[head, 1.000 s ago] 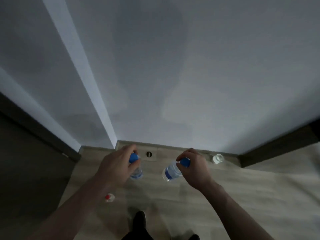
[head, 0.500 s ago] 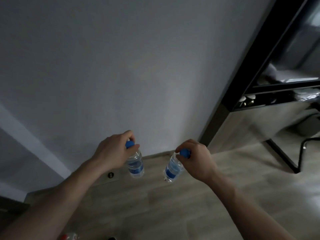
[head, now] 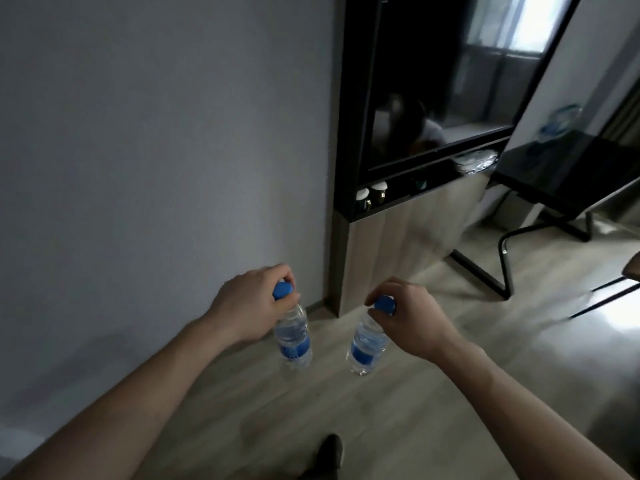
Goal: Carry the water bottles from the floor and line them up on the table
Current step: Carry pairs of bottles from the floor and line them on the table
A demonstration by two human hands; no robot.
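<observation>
I carry two clear water bottles with blue caps and blue labels, one in each hand, both hanging above the wooden floor. My left hand (head: 247, 301) grips the left bottle (head: 293, 336) by its cap and neck. My right hand (head: 410, 318) pinches the cap of the right bottle (head: 366, 344), which tilts slightly. The bottles hang side by side, a short gap between them. A dark glossy table (head: 568, 174) stands at the far right on thin black legs.
A grey wall (head: 166, 150) fills the left. A tall black cabinet (head: 408, 109) with a glass front and a shelf of small items stands ahead on a wooden base. Black metal chair legs (head: 502, 271) cross the floor at right. My dark shoe (head: 330, 452) shows below.
The view has swung right, away from the wall corner and the bottles left on the floor; the cabinet and table have come into sight. Both hands keep their bottles.
</observation>
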